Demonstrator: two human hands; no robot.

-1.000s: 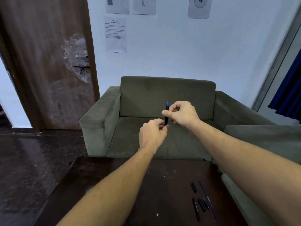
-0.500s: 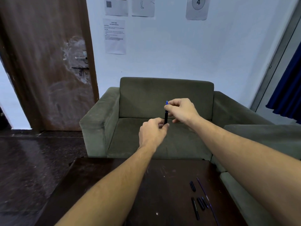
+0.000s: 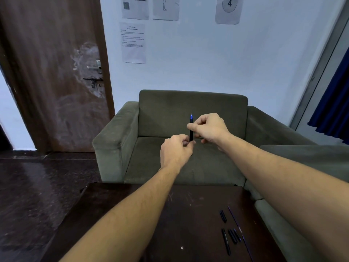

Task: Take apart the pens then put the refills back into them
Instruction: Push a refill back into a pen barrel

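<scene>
One upright pen [image 3: 191,134] pinched by two hands: left hand [image 3: 175,150] low, right hand [image 3: 209,127] high; roughly five pen parts [image 3: 226,242], one refill [image 3: 235,220] on tabletop [image 3: 179,214].

A grey-green armchair [image 3: 192,110] stands against a pale wall [image 3: 207,53] hung with paper sheets [image 3: 133,42]. A brown door [image 3: 47,72] is at left, a blue curtain [image 3: 336,103] at right. The floor [image 3: 37,186] is dark and glossy, and a dark worktop [image 3: 198,224] lies nearest.

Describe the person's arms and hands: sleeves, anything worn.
The left hand and right hand are bare: no gloves, rings or watch show. The left forearm and right forearm are uncovered to the frame edge; no sleeve or band is visible.
</scene>
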